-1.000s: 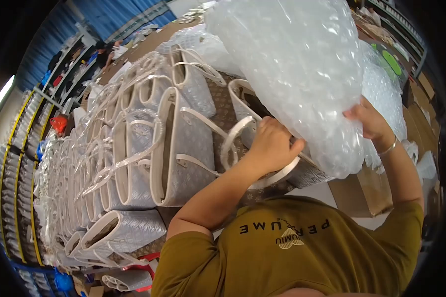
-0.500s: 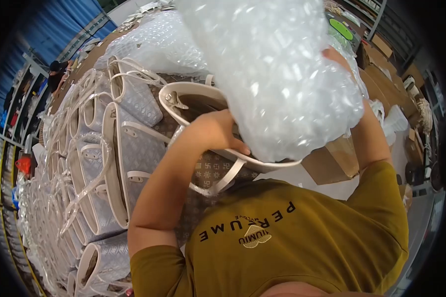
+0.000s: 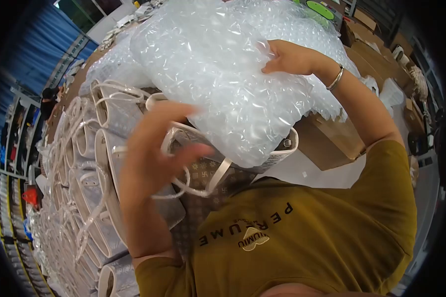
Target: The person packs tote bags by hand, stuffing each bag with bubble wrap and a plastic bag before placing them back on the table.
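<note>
A bulky wad of clear bubble wrap (image 3: pixel 223 84) stands partly inside the mouth of a handbag (image 3: pixel 281 154) with pale trim and handles. At the upper right of the wad, my right hand (image 3: pixel 290 58) grips the wrap between thumb and fingers, a bracelet on its wrist. My left hand (image 3: pixel 158 148) is blurred by motion at the bag's left side, thumb and fingers spread apart, holding nothing. It hangs in front of the bag's left end and hides part of it. A pale handle strap (image 3: pixel 218 177) loops down on the near side of the bag.
Many similar pale handbags (image 3: pixel 91 198) stand packed together on the left. More bubble wrap (image 3: pixel 302 29) lies behind, and a cardboard box (image 3: pixel 329 141) is at the right. A bright green oval item (image 3: pixel 320 10) lies far back. Another person (image 3: pixel 49 99) is at the far left.
My left hand has come out of the bag's mouth and moved left, opening. The bubble wrap has dropped and tilted leftward, and my right hand has shifted left on it.
</note>
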A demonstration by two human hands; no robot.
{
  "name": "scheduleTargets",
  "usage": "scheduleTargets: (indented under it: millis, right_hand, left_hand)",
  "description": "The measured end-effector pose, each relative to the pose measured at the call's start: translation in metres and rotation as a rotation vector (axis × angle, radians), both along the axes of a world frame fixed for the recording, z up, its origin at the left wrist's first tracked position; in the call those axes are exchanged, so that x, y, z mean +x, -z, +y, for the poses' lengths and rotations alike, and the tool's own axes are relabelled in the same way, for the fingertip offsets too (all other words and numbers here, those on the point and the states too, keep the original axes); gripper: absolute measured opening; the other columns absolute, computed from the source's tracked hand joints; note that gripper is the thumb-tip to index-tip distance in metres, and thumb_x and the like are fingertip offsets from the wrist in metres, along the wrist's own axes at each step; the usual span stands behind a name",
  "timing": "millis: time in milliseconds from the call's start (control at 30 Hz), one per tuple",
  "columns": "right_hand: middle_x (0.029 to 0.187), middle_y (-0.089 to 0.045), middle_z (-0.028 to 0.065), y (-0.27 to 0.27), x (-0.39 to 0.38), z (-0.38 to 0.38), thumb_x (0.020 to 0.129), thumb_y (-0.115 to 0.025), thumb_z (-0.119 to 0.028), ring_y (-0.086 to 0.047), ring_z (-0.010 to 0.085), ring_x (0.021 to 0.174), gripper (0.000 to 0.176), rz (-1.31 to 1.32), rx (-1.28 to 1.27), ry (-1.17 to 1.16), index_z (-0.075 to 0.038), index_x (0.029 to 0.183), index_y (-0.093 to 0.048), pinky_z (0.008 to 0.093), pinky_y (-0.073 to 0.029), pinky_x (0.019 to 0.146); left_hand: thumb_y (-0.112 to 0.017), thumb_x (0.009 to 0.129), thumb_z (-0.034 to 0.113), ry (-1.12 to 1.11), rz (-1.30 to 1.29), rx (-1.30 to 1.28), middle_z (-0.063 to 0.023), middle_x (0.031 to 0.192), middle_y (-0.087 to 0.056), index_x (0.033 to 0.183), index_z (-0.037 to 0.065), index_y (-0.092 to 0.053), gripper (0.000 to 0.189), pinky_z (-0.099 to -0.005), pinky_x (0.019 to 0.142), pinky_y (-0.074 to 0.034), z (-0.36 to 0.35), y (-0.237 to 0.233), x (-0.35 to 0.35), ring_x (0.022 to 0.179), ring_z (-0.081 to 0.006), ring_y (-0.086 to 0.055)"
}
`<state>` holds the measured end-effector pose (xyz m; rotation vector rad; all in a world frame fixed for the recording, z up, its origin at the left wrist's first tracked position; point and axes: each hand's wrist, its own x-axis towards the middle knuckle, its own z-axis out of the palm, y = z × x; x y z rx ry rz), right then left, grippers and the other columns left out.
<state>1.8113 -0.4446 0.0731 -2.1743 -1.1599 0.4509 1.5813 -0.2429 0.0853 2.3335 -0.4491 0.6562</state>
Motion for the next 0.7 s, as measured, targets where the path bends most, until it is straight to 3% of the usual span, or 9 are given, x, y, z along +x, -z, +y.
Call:
scheduleTargets:
  millis: [267, 333, 367, 433, 467, 500, 533, 633, 700]
  right_hand:
    - [0.089, -0.059, 0.0131, -0.032, -0.004, 0.027, 0.072, -0.058, -0.006, -0.056, 0.0205, 0.081, 0.039, -0.23, -0.072, -0.16, 0.003, 0.109, -0.05, 0.0326, -0.045, 0.074]
    - [0.092, -0.06, 0.0164, -0.029, -0.008, 0.038, 0.071, -0.054, -0.005, -0.057, 0.023, 0.083, 0.039, -0.265, -0.064, -0.326, 0.005, 0.108, -0.05, 0.0337, -0.045, 0.076]
    - [0.091, -0.061, 0.0178, -0.025, -0.01, 0.047, 0.069, -0.051, -0.004, -0.058, 0.023, 0.083, 0.037, -0.24, -0.068, -0.457, 0.006, 0.105, -0.051, 0.0338, -0.045, 0.076]
    - [0.109, -0.053, 0.0216, -0.023, -0.063, 0.052, 0.074, -0.051, -0.006, -0.054, 0.032, 0.097, 0.045, -0.417, -0.28, -0.358, 0.005, 0.117, -0.044, 0.0377, -0.042, 0.087]
    - [0.107, -0.054, 0.0219, 0.0, -0.071, 0.053, 0.073, -0.054, -0.006, -0.054, 0.0316, 0.096, 0.045, -0.375, -0.222, -0.446, 0.005, 0.116, -0.045, 0.0376, -0.042, 0.086]
    - [0.104, -0.054, 0.0222, 0.019, -0.069, 0.059, 0.072, -0.056, -0.006, -0.054, 0.0311, 0.094, 0.045, -0.339, -0.165, -0.536, 0.005, 0.115, -0.046, 0.0376, -0.043, 0.086]
    - [0.104, -0.054, 0.0222, 0.014, -0.067, 0.059, 0.072, -0.056, -0.006, -0.054, 0.0311, 0.094, 0.045, -0.346, -0.155, -0.533, 0.005, 0.115, -0.046, 0.0376, -0.043, 0.086]
    - [0.099, -0.058, 0.0184, -0.004, -0.057, 0.047, 0.075, -0.057, -0.008, -0.057, 0.0265, 0.089, 0.041, -0.138, -0.222, -0.37, 0.004, 0.113, -0.048, 0.0335, -0.045, 0.082]
    - [0.089, -0.062, 0.0112, -0.027, -0.027, 0.015, 0.079, -0.058, -0.011, -0.059, 0.0184, 0.078, 0.034, -0.068, 0.029, -0.1, 0.004, 0.109, -0.051, 0.0288, -0.048, 0.073]
  left_hand:
    - [-0.059, 0.078, 0.027, 0.058, 0.392, 0.219, -0.0134, 0.1, -0.058, 0.1, 0.005, -0.06, 0.031, -0.0376, 0.073, -0.045, -0.016, 0.046, 0.06, 0.089, -0.0333, -0.055]
    - [-0.053, 0.082, 0.032, 0.015, 0.766, 0.374, -0.0136, 0.105, -0.057, 0.102, 0.006, -0.06, 0.034, -0.0404, 0.081, -0.043, -0.013, 0.065, 0.073, 0.098, -0.0332, -0.053]
    - [-0.053, 0.082, 0.032, 0.011, 0.758, 0.378, -0.0136, 0.105, -0.057, 0.102, 0.006, -0.06, 0.034, -0.0404, 0.081, -0.043, -0.012, 0.089, 0.072, 0.098, -0.0332, -0.053]
    - [-0.047, 0.085, 0.035, -0.139, 0.394, 0.409, -0.0166, 0.099, -0.059, 0.102, 0.006, -0.06, 0.036, -0.0385, 0.085, -0.041, -0.014, 0.128, 0.058, 0.102, -0.0312, -0.052]
    - [-0.047, 0.085, 0.035, -0.138, 0.385, 0.422, -0.0166, 0.099, -0.059, 0.102, 0.006, -0.06, 0.036, -0.0385, 0.085, -0.041, -0.013, 0.131, 0.05, 0.102, -0.0312, -0.052]
    - [-0.048, 0.085, 0.032, -0.017, 0.606, 0.383, -0.0169, 0.099, -0.059, 0.102, 0.005, -0.059, 0.035, -0.0387, 0.087, -0.04, -0.014, 0.121, 0.043, 0.102, -0.0314, -0.051]
    - [-0.049, 0.084, 0.03, 0.105, 0.833, 0.337, -0.0173, 0.099, -0.059, 0.102, 0.004, -0.058, 0.034, -0.0389, 0.088, -0.039, -0.013, 0.112, 0.036, 0.103, -0.0316, -0.051]
    - [-0.052, 0.083, 0.026, -0.065, 0.737, 0.408, -0.0138, 0.106, -0.057, 0.104, 0.008, -0.058, 0.029, -0.0423, 0.091, -0.038, 0.003, 0.099, 0.015, 0.106, -0.0314, -0.049]
    - [-0.052, 0.083, 0.023, -0.128, 0.658, 0.278, -0.0162, 0.106, -0.056, 0.105, 0.004, -0.057, 0.029, -0.0399, 0.091, -0.038, 0.012, 0.092, 0.018, 0.104, -0.0324, -0.05]
